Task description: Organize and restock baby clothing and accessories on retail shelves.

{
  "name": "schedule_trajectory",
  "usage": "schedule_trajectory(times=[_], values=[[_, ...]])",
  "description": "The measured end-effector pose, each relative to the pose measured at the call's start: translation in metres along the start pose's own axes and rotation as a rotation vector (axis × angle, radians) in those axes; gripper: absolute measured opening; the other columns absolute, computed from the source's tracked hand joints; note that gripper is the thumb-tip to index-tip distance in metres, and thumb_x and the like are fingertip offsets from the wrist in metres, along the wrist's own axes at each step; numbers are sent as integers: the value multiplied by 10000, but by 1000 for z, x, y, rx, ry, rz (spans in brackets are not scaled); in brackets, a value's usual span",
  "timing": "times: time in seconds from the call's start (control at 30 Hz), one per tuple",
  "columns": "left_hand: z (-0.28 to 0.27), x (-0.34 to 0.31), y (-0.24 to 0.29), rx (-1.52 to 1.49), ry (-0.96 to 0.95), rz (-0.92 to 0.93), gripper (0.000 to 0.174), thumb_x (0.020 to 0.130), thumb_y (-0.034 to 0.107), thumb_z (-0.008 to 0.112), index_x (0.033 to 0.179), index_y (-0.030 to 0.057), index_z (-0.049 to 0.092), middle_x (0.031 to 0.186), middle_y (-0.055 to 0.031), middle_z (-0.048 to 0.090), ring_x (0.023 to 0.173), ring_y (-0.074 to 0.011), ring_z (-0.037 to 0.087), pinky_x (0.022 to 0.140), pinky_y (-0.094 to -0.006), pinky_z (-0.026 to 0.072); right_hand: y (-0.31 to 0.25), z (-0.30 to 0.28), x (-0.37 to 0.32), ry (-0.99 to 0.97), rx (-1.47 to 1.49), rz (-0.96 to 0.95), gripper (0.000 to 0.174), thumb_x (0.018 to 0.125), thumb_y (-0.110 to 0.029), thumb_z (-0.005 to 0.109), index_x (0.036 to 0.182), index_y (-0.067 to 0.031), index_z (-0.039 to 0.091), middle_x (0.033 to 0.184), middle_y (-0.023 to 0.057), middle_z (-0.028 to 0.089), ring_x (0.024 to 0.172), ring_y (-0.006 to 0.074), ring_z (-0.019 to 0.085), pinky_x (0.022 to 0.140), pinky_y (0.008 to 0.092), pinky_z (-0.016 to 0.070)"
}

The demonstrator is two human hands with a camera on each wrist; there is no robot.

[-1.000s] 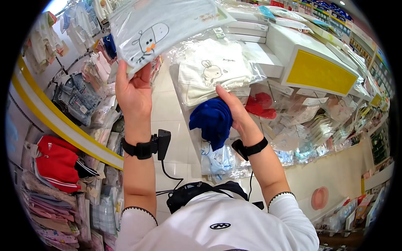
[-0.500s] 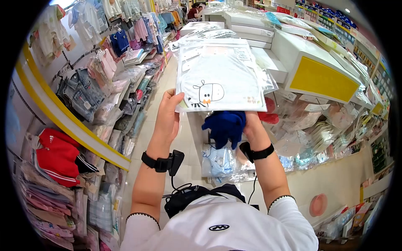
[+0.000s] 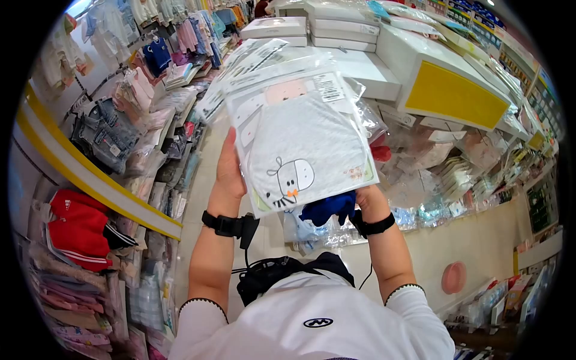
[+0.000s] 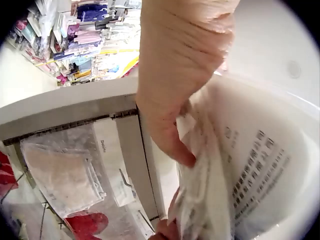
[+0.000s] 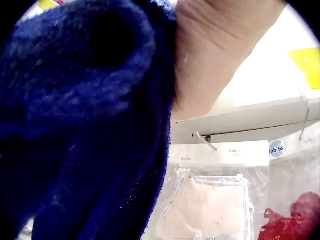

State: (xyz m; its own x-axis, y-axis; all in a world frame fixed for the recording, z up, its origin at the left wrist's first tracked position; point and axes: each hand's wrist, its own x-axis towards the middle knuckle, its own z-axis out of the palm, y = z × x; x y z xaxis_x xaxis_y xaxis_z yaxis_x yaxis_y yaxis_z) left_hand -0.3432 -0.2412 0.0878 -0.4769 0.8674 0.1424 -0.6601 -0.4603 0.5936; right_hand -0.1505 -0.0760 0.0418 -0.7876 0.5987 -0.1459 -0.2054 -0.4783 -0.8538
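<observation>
One hand (image 3: pixel 231 171) grips packet (image 3: pixel 309 135) edges beside open floor (image 3: pixel 195 210).

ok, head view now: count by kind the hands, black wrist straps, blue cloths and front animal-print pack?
Hands: 2 (left hand, right hand)
Black wrist straps: 2 (left strap, right strap)
Blue cloth: 1
Animal-print pack: 1
Total: 6

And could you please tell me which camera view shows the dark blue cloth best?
The right wrist view, where the dark blue cloth looms close and its fuzzy texture shows. The head view shows only a part below the packaged item; I cannot make it out in the left wrist view.
</observation>
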Motion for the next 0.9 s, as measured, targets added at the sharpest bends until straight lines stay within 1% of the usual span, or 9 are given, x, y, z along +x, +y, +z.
schedule_trajectory(times=[0.13, 0.2, 0.3, 0.37, 0.47, 0.6, 0.73, 0.83, 0.9], values=[[-17, -21, 2, 190, 111, -101, 479, 911, 319, 493, 1259, -4, 432, 1199, -136, 550, 1063, -252, 559, 921, -361, 452, 16, -11, -1, -143, 228, 55, 391, 874, -39, 506, 1262, -19, 459, 1204, 119, 553, 1013, 213, 584, 852, 345, 501], [-23, -30, 2, 210, 125, -172, 468, 917, 309, 481, 1256, -10, 429, 1191, -137, 552, 1057, -255, 562, 918, -366, 452, 21, -3, -12, -53, 37, 117, 411, 863, -42, 523, 1268, -21, 455, 1217, 114, 544, 1024, 212, 577, 866, 347, 489], [1, -76, 16, 177, 228, -116, 466, 909, 302, 494, 1249, -11, 436, 1179, -136, 555, 1045, -255, 561, 921, -396, 438, 42, -5, -23, -350, -381, 83, 421, 861, -130, 562, 1254, -10, 471, 1203, 85, 541, 1047, 177, 532, 881, 312, 454], [-4, -119, 37, 133, 269, -60, 490, 910, 308, 486, 1270, -14, 408, 1235, -149, 515, 1083, -276, 529, 959, -412, 399, 69, -14, -16, -536, -85, 291, 365, 902, -251, 528, 1188, -23, 534, 1098, 69, 600, 890, 137, 604, 764, 256, 499], [-11, -171, 66, 180, 471, 183, 520, 906, 312, 485, 1299, -12, 380, 1288, -143, 470, 1139, -297, 486, 982, -420, 377, 92, -63, -20, -411, 350, 584, 456, 915, -374, 495, 1184, -7, 530, 1049, 119, 621, 873, 198, 636, 789, 328, 525], [-1, -210, 63, 412, 638, 255, 498, 920, 291, 480, 1293, -25, 387, 1272, -147, 484, 1129, -276, 501, 956, -392, 407, 93, -95, -37, -197, 840, 484, 443, 899, -338, 533, 1193, -7, 507, 1089, 155, 603, 963, 261, 615, 846, 399, 509], [-21, -211, 8, 461, 658, 115, 490, 928, 291, 476, 1281, -38, 395, 1251, -142, 502, 1106, -254, 516, 950, -377, 407, 74, -97, -37, -177, 640, 465, 450, 858, -294, 608, 1202, -30, 488, 1061, 115, 599, 882, 210, 618, 773, 353, 528], [-14, -182, -41, 426, 631, -41, 501, 932, 310, 468, 1296, -21, 379, 1263, -132, 493, 1128, -244, 501, 968, -377, 390, 50, -69, -43, -273, 346, 253, 483, 837, -268, 628, 1222, -21, 471, 1029, 94, 595, 880, 206, 610, 767, 335, 512], [-3, -160, -75, 365, 574, -89, 498, 932, 318, 461, 1299, -9, 377, 1262, -131, 493, 1131, -254, 500, 967, -375, 396, 55, -39, -51, -290, -122, 80, 515, 820, -254, 632, 1241, -15, 455, 1067, 79, 561, 921, 203, 585, 794, 312, 483]])
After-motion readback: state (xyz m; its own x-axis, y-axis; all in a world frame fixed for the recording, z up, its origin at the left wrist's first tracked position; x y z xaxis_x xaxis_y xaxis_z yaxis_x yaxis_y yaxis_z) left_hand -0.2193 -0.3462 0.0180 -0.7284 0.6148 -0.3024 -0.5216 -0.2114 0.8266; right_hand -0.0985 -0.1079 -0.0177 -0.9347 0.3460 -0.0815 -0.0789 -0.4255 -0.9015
